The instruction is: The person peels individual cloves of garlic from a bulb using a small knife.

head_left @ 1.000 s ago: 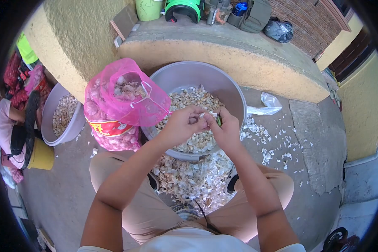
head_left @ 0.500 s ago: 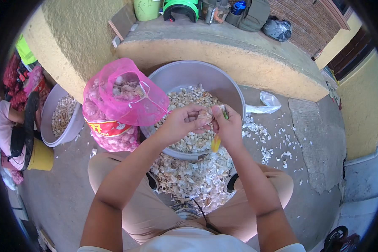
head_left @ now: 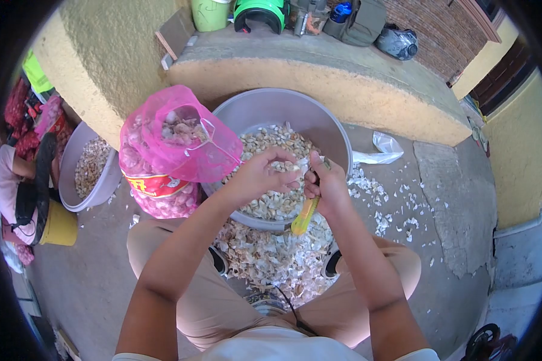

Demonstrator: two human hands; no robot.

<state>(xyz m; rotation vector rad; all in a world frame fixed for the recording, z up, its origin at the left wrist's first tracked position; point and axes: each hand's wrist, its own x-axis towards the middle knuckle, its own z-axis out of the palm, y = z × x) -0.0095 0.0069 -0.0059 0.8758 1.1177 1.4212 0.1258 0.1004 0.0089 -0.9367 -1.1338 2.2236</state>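
My right hand is closed around a yellow-handled knife, its handle slanting down out of the fist. Facing it, my left hand has its fingers and thumb curled about a small pale garlic clove, mostly hidden by the fingers. Both hands are over a large grey tub, close together but apart. Inside the tub lie many loose garlic cloves. A pink mesh sack of garlic bulbs leans against the tub's left side.
Papery garlic skins are heaped between my feet, with more scattered at right. A plastic bag lies by the tub. A concrete ledge runs behind. At left, another person sits by a second tub and a yellow bucket.
My hands have drawn slightly apart; before, the fingertips met around the garlic. The knife's yellow handle has swung into fuller view, lower and to the left.
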